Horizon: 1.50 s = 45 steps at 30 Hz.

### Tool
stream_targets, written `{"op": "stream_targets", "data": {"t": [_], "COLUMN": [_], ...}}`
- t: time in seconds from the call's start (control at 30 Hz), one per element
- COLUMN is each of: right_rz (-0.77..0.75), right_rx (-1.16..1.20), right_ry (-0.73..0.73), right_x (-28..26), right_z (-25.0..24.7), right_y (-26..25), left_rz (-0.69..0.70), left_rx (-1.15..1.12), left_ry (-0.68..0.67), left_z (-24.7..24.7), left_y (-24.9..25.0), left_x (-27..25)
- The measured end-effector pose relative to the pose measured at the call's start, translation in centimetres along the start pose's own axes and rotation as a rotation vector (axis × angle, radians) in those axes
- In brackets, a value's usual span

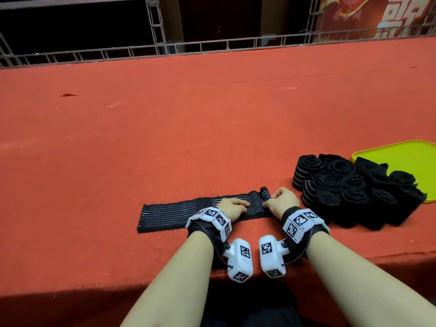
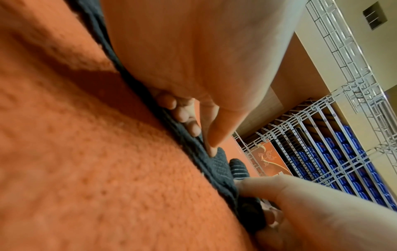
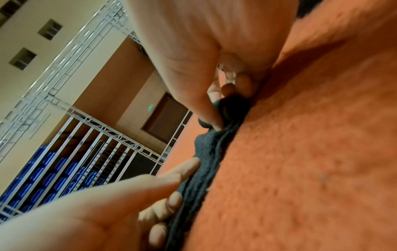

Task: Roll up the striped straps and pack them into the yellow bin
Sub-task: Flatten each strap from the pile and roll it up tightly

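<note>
A black striped strap (image 1: pixel 188 214) lies flat along the near edge of the red felt table (image 1: pixel 165 128), and everything else is best placed from it. At the strap's right end a small roll (image 1: pixel 264 195) has been started; the right hand (image 1: pixel 284 201) has its fingers curled around that roll, thumb and fingertips pinching it, apparently to keep the first turns tight so the coil does not spring loose. Just left of the roll, the left hand (image 1: pixel 232 207) lies flat on the strap with fingers fairly straight, pressing the fabric down; this likely keeps the unrolled length taut and aligned as the roll advances leftward. In the left wrist view the fingers (image 2: pixel 182 113) touch the strap's edge. Well to the right of the strap sits a cluster of finished rolls (image 1: pixel 330 182), roughly 10 or more, some standing on the felt and some spilling onto the yellow bin (image 1: pixel 405 154), a shallow tray beyond them. Judging by this, most of the strap's length is still to be wound.
</note>
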State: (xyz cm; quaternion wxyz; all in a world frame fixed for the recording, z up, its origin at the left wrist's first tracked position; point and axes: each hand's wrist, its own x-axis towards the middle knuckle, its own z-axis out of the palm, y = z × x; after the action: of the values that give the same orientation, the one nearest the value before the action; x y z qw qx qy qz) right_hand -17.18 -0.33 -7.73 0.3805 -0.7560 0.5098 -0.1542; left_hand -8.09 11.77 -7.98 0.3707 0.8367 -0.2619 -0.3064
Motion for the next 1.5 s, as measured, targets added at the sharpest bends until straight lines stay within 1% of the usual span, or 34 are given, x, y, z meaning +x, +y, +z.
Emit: {"op": "stream_targets", "data": {"t": [0.13,0.23,0.3,0.4,0.47,0.53,0.57,0.6,0.67,0.73,0.8,0.97,1.07,1.13,1.23,1.37,1.43,1.5], "right_rz": [-0.068,-0.118,-0.125,-0.107,-0.092,-0.085,-0.084,-0.084,-0.086,-0.098,-0.119,-0.126,-0.084,-0.057,-0.101,-0.127,-0.146,-0.167], "right_rx": [0.025,0.030,0.019,0.021,0.030,0.032,0.031,0.030,0.026,0.018,0.000,-0.011,-0.018,-0.078,-0.182,-0.217,-0.255,-0.278], "right_ry": [0.026,0.016,0.004,-0.019,-0.031,-0.036,-0.035,-0.032,-0.029,-0.035,-0.042,-0.090,-0.065,-0.065,-0.113,-0.140,-0.141,-0.137], "right_x": [-0.4,-0.7,-0.8,-0.6,-0.4,-0.3,-0.2,-0.2,-0.2,-0.3,-0.4,-0.4,-0.1,-0.1,-0.4,-0.6,-0.5,-0.3], "right_z": [0.6,1.1,1.1,1.0,0.9,0.7,0.7,0.6,0.6,0.6,0.8,0.8,0.5,0.4,0.6,1.1,1.1,1.2], "right_y": [-0.7,-1.0,-1.1,-1.0,-0.9,-0.8,-0.7,-0.7,-0.7,-0.7,-0.8,-1.0,-0.7,-0.6,-1.0,-1.7,-2.1,-2.4], "left_rz": [-0.015,-0.017,0.029,0.088,0.123,0.202,0.234,0.243,0.205,0.153,0.142,0.130,0.159,0.184,0.208,0.240,0.252,0.239], "left_rx": [0.068,0.299,0.427,0.523,0.612,0.685,0.705,0.712,0.718,0.685,0.689,0.749,0.751,0.715,0.635,0.546,0.555,0.632], "left_ry": [-0.010,-0.056,-0.063,-0.058,-0.008,0.044,0.032,-0.004,-0.074,-0.059,-0.027,-0.034,-0.053,-0.055,-0.048,-0.035,-0.040,-0.060], "left_z": [0.2,0.6,0.7,1.0,1.1,0.9,0.8,0.7,0.5,0.2,0.0,0.2,0.1,-0.2,-0.6,-0.7,-0.8,-1.0], "left_y": [0.1,0.3,0.7,1.1,1.3,1.5,1.6,1.8,1.9,1.8,1.5,1.7,1.6,1.2,0.8,0.3,0.0,0.0], "left_x": [0.0,-0.2,-0.5,-0.6,-0.5,-0.4,-0.3,-0.1,0.0,-0.1,-0.2,-0.2,-0.4,-0.4,-0.5,-0.9,-1.1,-1.4]}}
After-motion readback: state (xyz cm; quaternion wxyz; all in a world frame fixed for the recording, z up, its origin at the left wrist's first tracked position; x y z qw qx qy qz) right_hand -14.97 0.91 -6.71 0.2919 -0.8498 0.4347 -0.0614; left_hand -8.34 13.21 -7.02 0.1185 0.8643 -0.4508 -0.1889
